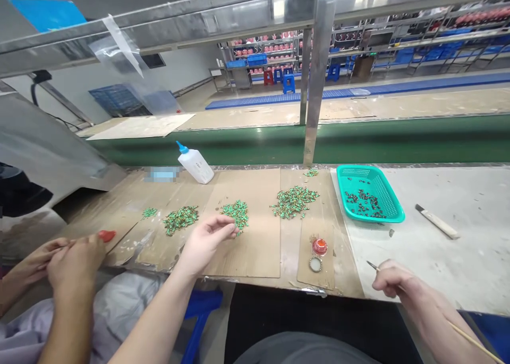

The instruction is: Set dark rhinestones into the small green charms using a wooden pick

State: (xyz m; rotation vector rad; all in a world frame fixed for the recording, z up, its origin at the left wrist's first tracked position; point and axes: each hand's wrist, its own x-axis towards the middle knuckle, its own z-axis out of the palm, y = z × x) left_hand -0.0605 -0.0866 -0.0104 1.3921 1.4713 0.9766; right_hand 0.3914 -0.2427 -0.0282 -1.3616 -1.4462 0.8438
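Note:
My left hand (209, 239) reaches over the near edge of a pile of small green and gold pieces (235, 214). Its thumb and fingers are drawn together in a pinch, and whatever is between the tips is too small to make out. My right hand (402, 284) is closed around a thin paintbrush (462, 329), whose dark tip points left over the pale sheet. Between my hands stand a small open pot of orange-red paint (319, 246) and a bottle-cap-like lid (315, 264), both on a cardboard piece (305, 271).
A green basket (398, 207) holds small dark pieces, with a wooden-handled tool (438, 222) to its right. More green piles (295, 202) lie on the cardboard. A white squeeze bottle (197, 166) leans behind. At left are a co-worker's hands (67, 257). A metal post (314, 87) rises behind the table.

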